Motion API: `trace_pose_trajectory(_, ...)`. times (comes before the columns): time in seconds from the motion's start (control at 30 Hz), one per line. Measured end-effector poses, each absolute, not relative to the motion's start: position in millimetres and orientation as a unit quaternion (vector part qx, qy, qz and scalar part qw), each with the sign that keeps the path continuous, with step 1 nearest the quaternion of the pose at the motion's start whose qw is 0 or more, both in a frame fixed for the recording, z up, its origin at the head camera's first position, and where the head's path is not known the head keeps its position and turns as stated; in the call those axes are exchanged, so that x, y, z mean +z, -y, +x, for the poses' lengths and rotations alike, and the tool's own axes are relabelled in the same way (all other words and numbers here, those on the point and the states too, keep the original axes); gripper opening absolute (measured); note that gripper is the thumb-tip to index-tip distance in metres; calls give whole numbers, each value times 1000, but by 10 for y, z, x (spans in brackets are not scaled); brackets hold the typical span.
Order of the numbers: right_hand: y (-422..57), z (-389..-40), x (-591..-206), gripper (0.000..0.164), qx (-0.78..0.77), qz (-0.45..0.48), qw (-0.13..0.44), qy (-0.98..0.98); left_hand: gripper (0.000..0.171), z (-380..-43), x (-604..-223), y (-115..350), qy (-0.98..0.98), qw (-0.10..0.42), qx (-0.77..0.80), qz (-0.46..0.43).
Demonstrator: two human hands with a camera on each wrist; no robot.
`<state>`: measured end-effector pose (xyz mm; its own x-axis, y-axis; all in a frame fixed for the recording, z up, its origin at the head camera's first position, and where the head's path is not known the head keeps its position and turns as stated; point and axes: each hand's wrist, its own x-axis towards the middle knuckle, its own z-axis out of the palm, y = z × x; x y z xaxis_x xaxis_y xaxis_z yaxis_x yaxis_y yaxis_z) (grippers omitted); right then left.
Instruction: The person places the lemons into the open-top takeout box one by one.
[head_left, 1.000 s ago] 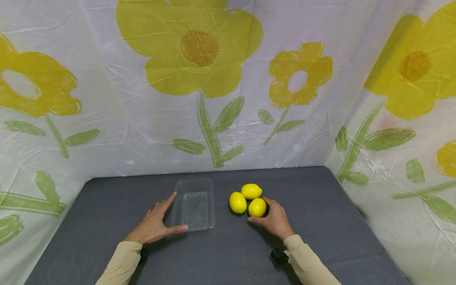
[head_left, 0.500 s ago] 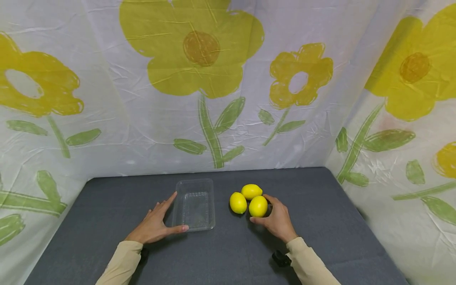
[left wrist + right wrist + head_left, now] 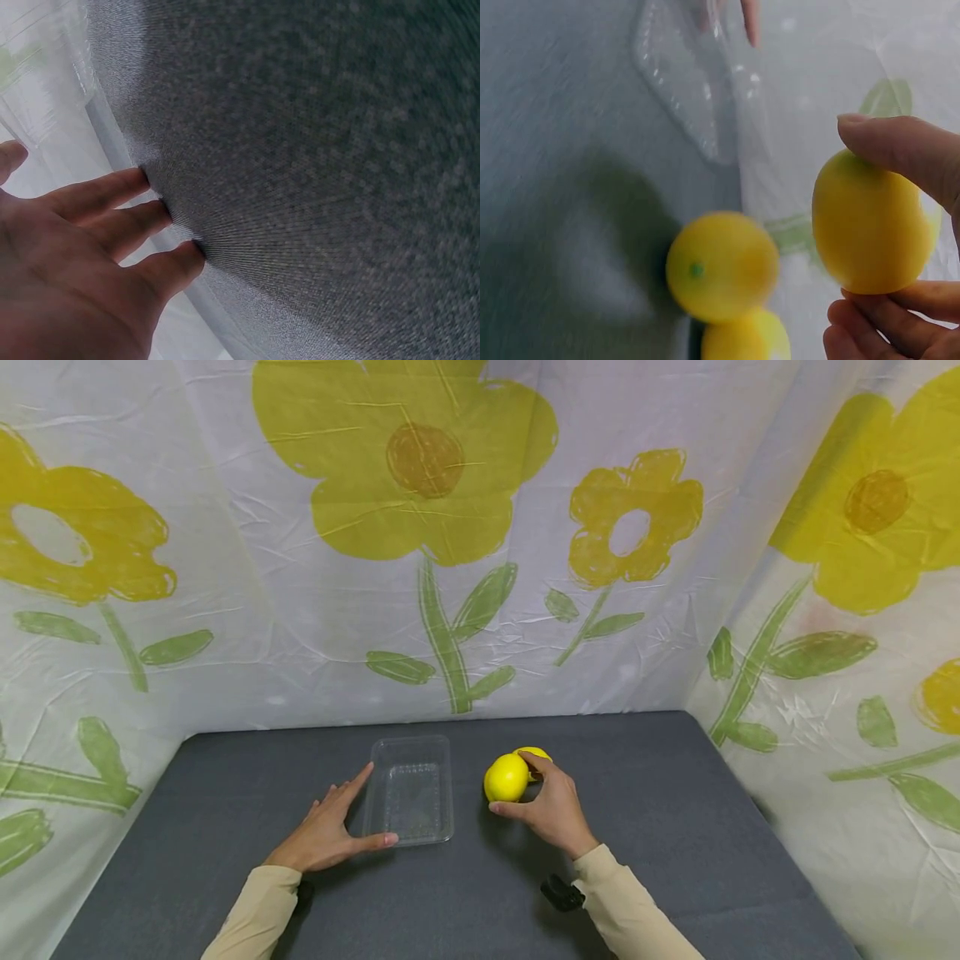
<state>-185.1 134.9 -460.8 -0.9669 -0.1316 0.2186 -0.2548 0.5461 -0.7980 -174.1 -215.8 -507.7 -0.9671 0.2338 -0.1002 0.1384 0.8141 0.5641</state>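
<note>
My right hand [image 3: 553,808] pinches a yellow lemon [image 3: 506,778] between thumb and fingers, raised off the dark cloth. Two more lemons lie below: in the right wrist view one lemon [image 3: 724,266] shows its green tip toward the camera, with the other lemon [image 3: 751,341] beside it. From the head, the raised fruit hides one of them and partly covers the other. At the left, a clear plastic container [image 3: 411,797] lies with nothing in it. My left hand [image 3: 324,831] spreads along its left side, thumb and index fingertip at the rim, other fingers extended above the cloth.
A dark grey cloth covers the table [image 3: 660,777]. White sheeting [image 3: 322,677] printed with yellow flowers hangs around the back and sides. A black wrist device [image 3: 562,893] sits at the right cuff.
My right hand has lifted the nearest lemon and carried it left, over the other two. The left hand and the container have stayed in place.
</note>
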Motion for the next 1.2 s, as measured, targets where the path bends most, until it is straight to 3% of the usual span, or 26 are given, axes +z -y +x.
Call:
trace_pose_trajectory(0.53, -662, -2113, -4610, 86, 523, 177, -28, 833, 121, -1743, -5070, 2129, -951, 86, 284, 87)
trace_pose_trajectory(1.2, -260, -2345, -4772, 87, 439, 219, -65, 869, 121, -1750, -5061, 2126, -950, 94, 286, 84)
